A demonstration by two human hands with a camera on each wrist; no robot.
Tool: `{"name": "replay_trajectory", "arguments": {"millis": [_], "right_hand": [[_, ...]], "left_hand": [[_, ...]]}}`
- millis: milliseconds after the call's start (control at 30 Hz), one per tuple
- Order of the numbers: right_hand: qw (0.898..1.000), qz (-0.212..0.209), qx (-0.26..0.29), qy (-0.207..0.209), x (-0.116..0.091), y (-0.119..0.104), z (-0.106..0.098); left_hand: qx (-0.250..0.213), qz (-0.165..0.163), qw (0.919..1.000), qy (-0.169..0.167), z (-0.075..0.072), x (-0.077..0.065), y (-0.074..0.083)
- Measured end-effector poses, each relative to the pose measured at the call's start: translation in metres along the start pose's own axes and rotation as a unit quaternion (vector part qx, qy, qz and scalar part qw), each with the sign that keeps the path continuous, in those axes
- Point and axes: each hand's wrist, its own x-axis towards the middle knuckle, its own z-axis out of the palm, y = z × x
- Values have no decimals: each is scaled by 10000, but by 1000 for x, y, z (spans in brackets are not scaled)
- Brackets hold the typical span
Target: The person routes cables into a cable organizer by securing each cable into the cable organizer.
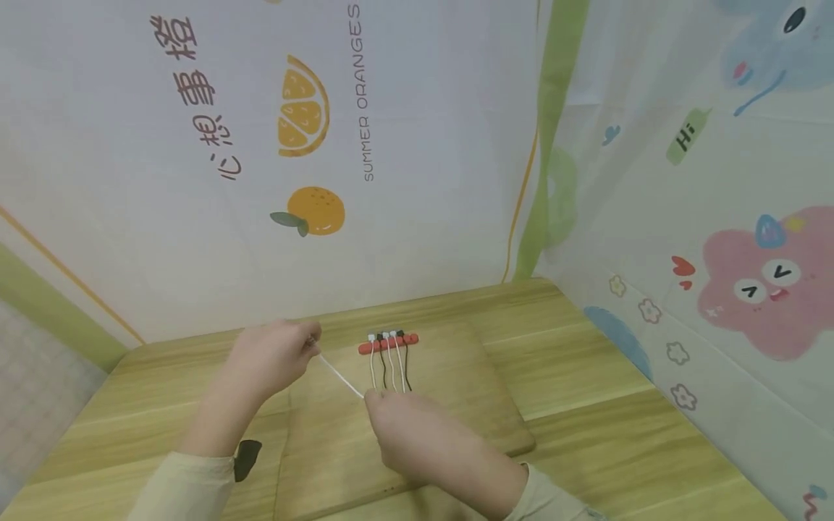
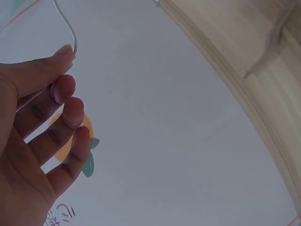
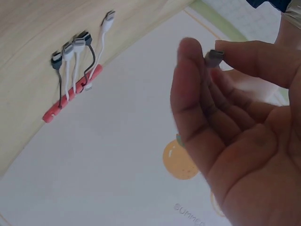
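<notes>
A white cable [image 1: 342,378] stretches between my two hands above the wooden board. My left hand [image 1: 276,358] pinches one end of it between thumb and forefinger, the other fingers loosely bent in the left wrist view, where the cable [image 2: 71,29] rises from the fingertips. With thumb and forefinger my right hand [image 1: 423,434] grips a small metal-tipped plug [image 3: 214,57], seen in the right wrist view. Beyond the right hand lies a red cable organizer strip [image 1: 365,349]. Several white and black cables sit in its slots, and their plugs [image 3: 67,48] show in the right wrist view.
The wooden board [image 1: 456,376] lies on a wood-grain table [image 1: 606,441]. Behind the table hangs a white printed cloth [image 1: 430,217] with oranges and lettering. Another printed cloth [image 1: 651,217] hangs at the right. A dark piece [image 1: 247,460] shows beside the left sleeve.
</notes>
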Motion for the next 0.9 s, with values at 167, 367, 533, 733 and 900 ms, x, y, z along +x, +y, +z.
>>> {"name": "replay_trajectory", "arguments": {"millis": [167,367,533,733,900], "right_hand": [[9977,331,582,53,0,11,0],[9946,392,960,48,-2,22,3],[9950,479,852,179,-4,34,5],[9980,483,291,285,1,59,24],[9978,578,203,262,9,71,31]], "left_hand": [[-105,154,9998,-3,4,22,12],[-168,298,9994,-61,11,48,28],[-383,183,9988,-229,17,69,42],[-414,239,9978,-456,32,95,55],[-306,208,9977,-562,45,107,59]]}}
